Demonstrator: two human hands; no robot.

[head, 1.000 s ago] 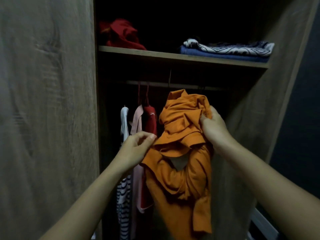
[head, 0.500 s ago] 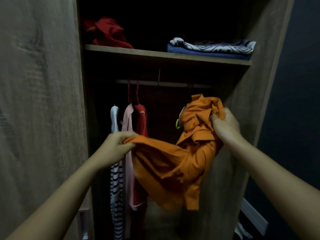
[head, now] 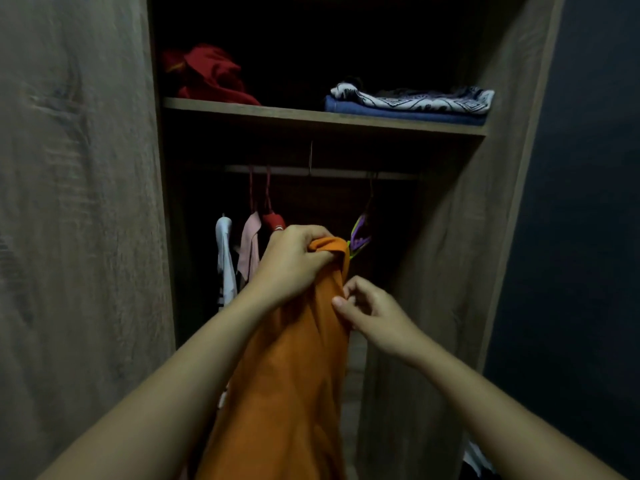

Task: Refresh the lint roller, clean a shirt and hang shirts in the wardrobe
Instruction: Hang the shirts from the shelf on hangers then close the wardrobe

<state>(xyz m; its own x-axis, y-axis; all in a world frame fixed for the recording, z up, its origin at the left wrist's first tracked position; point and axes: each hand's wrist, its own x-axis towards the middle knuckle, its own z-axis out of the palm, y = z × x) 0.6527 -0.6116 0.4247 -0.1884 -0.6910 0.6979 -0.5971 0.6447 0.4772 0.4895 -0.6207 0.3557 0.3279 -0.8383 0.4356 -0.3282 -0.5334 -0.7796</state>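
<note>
Two forearms reach in from the lower edge, and between them falls the orange shirt (head: pixel 287 375), held in front of the open wardrobe at about the height of the hung clothes. It is plain, strongly coloured cloth, fairly smooth in its long lower drop and crumpled into thick folds at the top.

The left hand (head: pixel 294 261) has its fingers curled tight round that bunched top and carries the garment's weight, probably so that the collar end stays up near the rail. The right hand (head: pixel 374 313), lower and just beside the cloth, pinches the shirt's right edge between thumb and fingers, apparently to pull the fabric straight or find an opening.

Just behind the top of the shirt a purple and green hanger (head: pixel 360 237) peeks out, with its hook running up to the rail (head: pixel 322 173). Whether the shirt is on it cannot be told, so the hanging step looks unfinished.

To the left on the same rail hang a white garment (head: pixel 225 265), a pink garment (head: pixel 251 247) and a red garment (head: pixel 273 220). Farther up, the shelf (head: pixel 311 116) bears a crumpled red bundle (head: pixel 207 77) and a folded stack (head: pixel 408 102) of blue and patterned cloth.
</note>
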